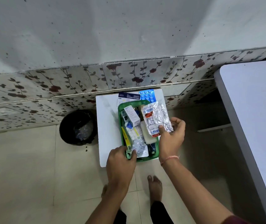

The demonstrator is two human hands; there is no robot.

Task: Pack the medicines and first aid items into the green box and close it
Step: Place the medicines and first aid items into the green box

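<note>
The open green box point(120, 109) stands on a small white table point(106, 120), filled with a white carton point(132, 116), a yellow item point(125, 137), a white gauze pad point(146, 134) and foil strips. My left hand point(121, 160) grips the box's near left corner, thumb on a silver blister strip point(139, 147). My right hand point(171, 139) holds two tablet strips above the box's right side: a red-and-white strip point(150, 122) and a crinkled silver foil strip point(162, 116). Behind the box lie a dark blue packet point(129, 96) and a blue blister pack point(147, 95).
A black bin point(78, 126) with a plastic liner stands left of the table. A flower-patterned tiled wall point(64, 84) runs right behind it. A large white tabletop point(255, 101) fills the right side. My bare feet point(154, 186) stand on beige floor tiles.
</note>
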